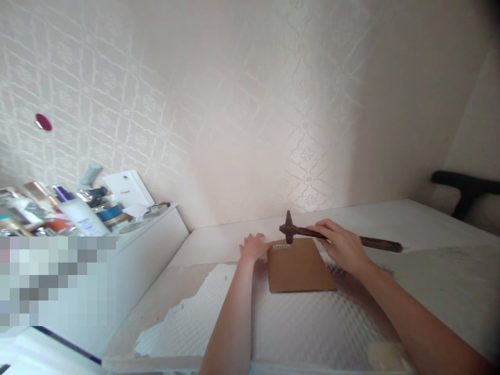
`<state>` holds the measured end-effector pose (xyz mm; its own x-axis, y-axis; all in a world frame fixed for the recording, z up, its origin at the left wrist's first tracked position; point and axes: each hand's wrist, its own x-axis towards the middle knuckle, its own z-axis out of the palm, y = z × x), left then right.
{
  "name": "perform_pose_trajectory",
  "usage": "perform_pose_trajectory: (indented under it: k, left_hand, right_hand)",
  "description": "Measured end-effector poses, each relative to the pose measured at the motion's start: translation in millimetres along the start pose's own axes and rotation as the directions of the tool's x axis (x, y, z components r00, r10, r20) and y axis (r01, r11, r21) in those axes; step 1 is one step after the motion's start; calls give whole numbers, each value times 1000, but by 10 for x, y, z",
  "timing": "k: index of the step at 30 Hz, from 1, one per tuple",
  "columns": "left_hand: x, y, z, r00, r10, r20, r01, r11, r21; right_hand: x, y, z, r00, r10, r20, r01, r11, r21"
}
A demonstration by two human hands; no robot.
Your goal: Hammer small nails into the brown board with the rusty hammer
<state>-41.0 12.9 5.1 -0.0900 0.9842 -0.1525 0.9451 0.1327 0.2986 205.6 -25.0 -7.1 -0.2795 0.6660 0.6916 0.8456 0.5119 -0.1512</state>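
Observation:
A dark brown hammer (308, 232) is gripped around its handle by my right hand (344, 247). Its head hangs over the top edge of a brown spiral notebook (300, 271); I cannot tell whether the two touch. White spiral binding shows along part of that edge. My left hand (253, 247) lies with fingers spread on the table, its thumb at the notebook's upper left corner. The notebook rests closed on a white textured sheet (289, 323).
The pale table (422, 281) meets a patterned wall (242, 130). On the left, a white cabinet (156, 234) carries crowded bottles (84, 216), jars and a white box (128, 187). A black chair part (464, 182) stands at the far right.

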Motion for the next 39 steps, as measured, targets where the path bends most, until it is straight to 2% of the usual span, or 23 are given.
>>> perform_pose_trajectory:
  k: [39]
  left_hand:
    - [9, -13, 11, 1000, 2, 2, -2, 1000, 4]
  right_hand:
    - [2, 14, 7, 999, -28, -15, 28, 999, 18]
